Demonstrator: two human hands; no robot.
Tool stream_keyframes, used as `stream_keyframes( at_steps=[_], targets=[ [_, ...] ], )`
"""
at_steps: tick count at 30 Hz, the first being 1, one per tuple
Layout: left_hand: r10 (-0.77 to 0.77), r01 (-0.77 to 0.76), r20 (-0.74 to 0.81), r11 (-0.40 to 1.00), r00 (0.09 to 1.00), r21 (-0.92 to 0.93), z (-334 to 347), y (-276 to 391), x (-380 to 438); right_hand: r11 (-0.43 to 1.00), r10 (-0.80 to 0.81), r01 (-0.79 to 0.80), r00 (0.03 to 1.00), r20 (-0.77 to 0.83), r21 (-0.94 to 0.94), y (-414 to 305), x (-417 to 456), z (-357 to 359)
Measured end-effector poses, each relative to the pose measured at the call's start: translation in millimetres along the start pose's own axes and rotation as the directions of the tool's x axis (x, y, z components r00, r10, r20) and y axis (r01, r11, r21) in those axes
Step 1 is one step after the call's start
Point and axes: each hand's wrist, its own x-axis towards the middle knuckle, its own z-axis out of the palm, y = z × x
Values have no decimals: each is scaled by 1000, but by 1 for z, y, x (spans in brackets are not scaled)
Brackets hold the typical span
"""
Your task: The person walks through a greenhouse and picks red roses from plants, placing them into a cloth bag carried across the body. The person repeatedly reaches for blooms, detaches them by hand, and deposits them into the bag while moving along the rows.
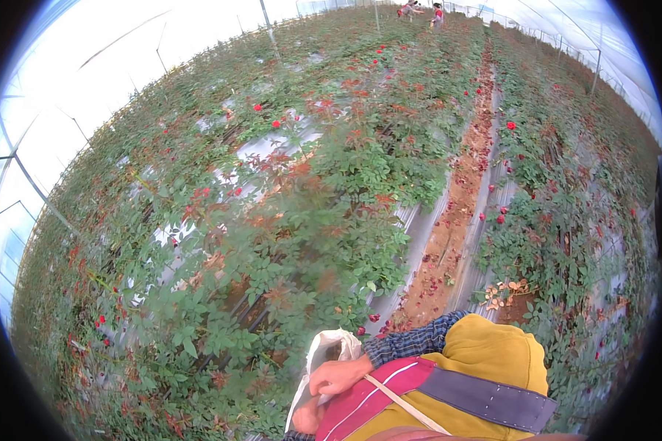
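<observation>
A white cloth-like bag hangs open at my front, its mouth facing up. My right hand, in a blue plaid sleeve, lies across the bag's near side with its fingers curled downward. Just below it, my left hand is at the bag's opening, partly covered by the bag's edge and my clothing. What either set of fingers holds is hidden. A tan strap crosses my magenta and mustard-yellow garment.
Rose bushes with red blooms stand close in front and left. A soil path strewn with fallen petals runs ahead between strips of plastic sheeting. More bushes line the right. Metal posts rise among the rows; people stand far off.
</observation>
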Motion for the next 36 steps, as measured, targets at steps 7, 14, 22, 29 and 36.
stream_keyframes(
  at_steps=[7, 14, 22, 29, 36],
  targets=[
    [-56, 55, -22, 998, 998, -37, 7, 19, 8, 995, -102, 101, 994, -39, -9, 3, -7, -20],
    [-107, 71, -262, 987, 959, -145, 15, 43, 12, 983, -184, 185, 982, 33, -10, -8, 2, -57],
    [-252, 223, -354, 967, 901, -121, 34, 82, 23, 999, 9, 6, 960, 280, -51, 1, -8, -90],
    [-522, 499, -410, 849, 748, -172, 80, 115, 0, 1000, 9, -15, 839, 544, 7, 11, -4, -83],
    [-524, 437, -530, 851, 666, -292, 72, 144, -15, 992, -117, 117, 660, 742, 53, 10, 12, -68]
  ],
)
